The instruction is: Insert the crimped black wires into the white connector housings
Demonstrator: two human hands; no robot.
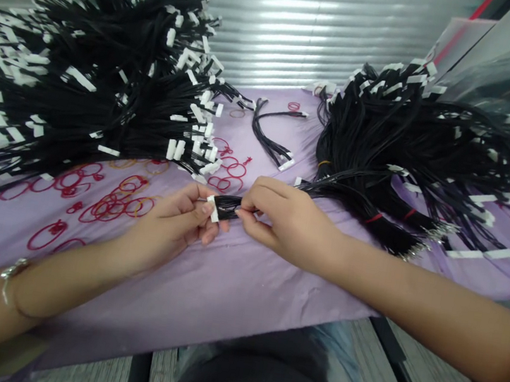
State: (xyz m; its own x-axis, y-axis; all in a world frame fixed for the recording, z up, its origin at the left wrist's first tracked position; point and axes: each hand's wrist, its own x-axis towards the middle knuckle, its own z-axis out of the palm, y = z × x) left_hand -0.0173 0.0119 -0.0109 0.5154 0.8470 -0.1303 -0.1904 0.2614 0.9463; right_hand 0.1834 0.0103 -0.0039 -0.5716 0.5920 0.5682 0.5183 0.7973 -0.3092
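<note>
Black wire bundle [228, 207] held crosswise over the lilac-covered counter [231, 283], long axis near level, white connector [213, 208] pointing left. Left hand [176, 224] fingers pinch the connector; right hand [291, 222] fingers closed on the wires.

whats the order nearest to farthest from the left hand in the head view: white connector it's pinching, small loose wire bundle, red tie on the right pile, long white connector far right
1. The white connector, pinched in the left hand.
2. The small loose wire bundle, up the lilac cloth, centre.
3. The red tie, on the wire pile to the right.
4. The long white connector, far right.
</note>
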